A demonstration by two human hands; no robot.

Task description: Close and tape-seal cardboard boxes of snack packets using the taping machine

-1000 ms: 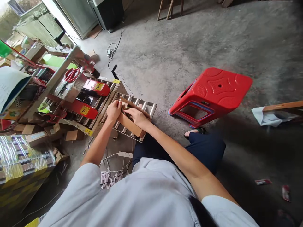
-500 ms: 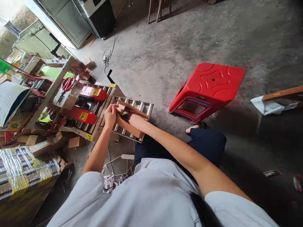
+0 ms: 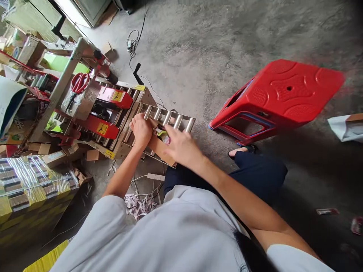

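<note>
A small open cardboard box [image 3: 161, 151] rests on the metal roller conveyor [image 3: 189, 125]. Inside it shows a packet [image 3: 163, 135] with green, white and pink parts. My left hand [image 3: 141, 130] is closed round the box's far left end, at a flap. Over the right part of the box is my right hand [image 3: 183, 145], slightly blurred, its fingers apart and nothing seen in them. The fingertips of my right hand are near the packet and the box's upper edge.
Left of the box stands a taping machine with red guides [image 3: 103, 128] and red-handled scissors [image 3: 79, 83] on top. A red stool [image 3: 289, 88] stands to the right. Cables [image 3: 133, 45] and a power strip [image 3: 155, 176] lie on the floor.
My right hand has come up out of the box, and its fingers have spread. My left hand stays at the box's end. The view has shifted, with the stool now further right.
</note>
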